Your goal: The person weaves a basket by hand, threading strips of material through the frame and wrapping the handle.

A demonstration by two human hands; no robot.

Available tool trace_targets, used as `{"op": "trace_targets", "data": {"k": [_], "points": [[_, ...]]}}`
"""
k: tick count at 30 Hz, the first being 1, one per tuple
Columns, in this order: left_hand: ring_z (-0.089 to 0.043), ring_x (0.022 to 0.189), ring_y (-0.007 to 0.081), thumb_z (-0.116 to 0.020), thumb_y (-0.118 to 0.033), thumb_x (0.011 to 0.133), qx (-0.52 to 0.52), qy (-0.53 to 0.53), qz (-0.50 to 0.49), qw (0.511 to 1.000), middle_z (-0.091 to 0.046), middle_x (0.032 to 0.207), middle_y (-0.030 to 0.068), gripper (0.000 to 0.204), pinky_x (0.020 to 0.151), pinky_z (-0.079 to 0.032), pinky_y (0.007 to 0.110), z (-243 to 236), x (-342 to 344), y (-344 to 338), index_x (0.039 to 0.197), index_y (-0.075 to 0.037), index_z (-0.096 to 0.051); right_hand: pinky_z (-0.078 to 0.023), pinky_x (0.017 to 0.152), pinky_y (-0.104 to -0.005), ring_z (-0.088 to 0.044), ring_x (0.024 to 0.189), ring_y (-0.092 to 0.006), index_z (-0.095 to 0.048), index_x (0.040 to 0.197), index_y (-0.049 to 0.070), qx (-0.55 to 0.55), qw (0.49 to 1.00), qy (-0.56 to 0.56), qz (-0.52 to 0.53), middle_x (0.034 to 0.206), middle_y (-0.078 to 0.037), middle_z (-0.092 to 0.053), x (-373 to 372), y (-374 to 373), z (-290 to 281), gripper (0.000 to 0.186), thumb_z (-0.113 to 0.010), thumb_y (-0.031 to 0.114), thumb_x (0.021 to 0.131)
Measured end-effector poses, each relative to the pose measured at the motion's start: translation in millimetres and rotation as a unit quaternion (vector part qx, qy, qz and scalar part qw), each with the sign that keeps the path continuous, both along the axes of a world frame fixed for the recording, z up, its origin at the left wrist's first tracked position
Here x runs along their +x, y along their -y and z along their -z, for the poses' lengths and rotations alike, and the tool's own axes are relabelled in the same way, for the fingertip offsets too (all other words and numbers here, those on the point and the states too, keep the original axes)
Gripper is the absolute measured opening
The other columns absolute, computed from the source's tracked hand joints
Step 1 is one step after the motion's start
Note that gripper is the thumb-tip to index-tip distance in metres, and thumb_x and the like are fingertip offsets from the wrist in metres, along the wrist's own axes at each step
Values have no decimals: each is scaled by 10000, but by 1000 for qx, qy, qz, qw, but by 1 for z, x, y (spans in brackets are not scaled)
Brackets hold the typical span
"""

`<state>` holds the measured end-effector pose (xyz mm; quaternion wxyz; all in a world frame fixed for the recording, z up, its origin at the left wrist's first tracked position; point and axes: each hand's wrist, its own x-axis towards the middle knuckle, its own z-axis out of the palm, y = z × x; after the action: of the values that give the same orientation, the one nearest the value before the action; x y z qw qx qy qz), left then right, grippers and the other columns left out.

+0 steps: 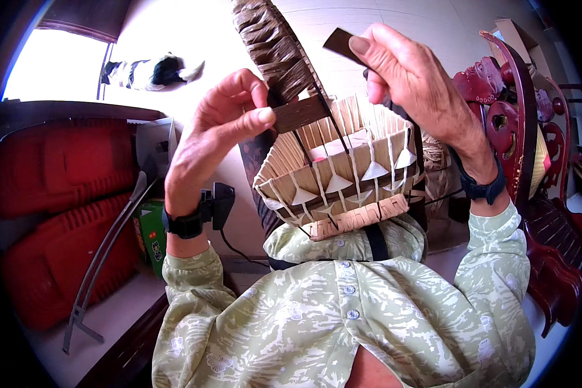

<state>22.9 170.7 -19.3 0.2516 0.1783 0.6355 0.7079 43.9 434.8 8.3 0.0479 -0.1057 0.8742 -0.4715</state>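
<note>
Overhead, a seated person in a pale green patterned shirt [304,304] works a small pale basket [323,171] resting on the lap at the centre of the frame, its open mouth tilted toward the top. Between thumb and forefinger, the left hand [213,126] pinches a flat dark brown strip [301,114], whose long axis runs almost level across the frame, rising slightly to the right. Its far end points away from that grip and overlaps a thin dark upright [334,123] slanting up out of the basket; whether the two touch cannot be told.

Above and to the right, the right hand [420,77] clamps a dark band [341,45] between thumb and fingers, its loose end jutting toward the upper left. Whether strip and band are one length is unclear. Plainly the left hand is nearer the upright, which lies just right of its fingertips; the right hand is higher and farther off. Behind the strip, a dark, wrinkled wrapped length [268,45] runs to the top edge.
</note>
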Motion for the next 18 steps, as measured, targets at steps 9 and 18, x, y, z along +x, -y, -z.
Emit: {"op": "trace_targets", "data": {"k": [9,18], "points": [[-679,896,194,-585,24,890,46,52,-120,990,-643,950,117,127,752,-573,296,1,21,-20,885,-38,-475,-411,466,-276,-533,483,-137,-665,877,45,62,989,-135,11,621,-71,-604,7,33,-15,123,-653,166,899],[-667,745,127,-553,-23,933,-120,29,-78,989,-673,860,99,144,675,-561,245,-5,13,0,1062,39,-563,-446,537,-396,-599,581,-334,-615,798,27,224,953,-204,-25,619,-160,-576,6,48,-3,183,-674,194,845]]}}
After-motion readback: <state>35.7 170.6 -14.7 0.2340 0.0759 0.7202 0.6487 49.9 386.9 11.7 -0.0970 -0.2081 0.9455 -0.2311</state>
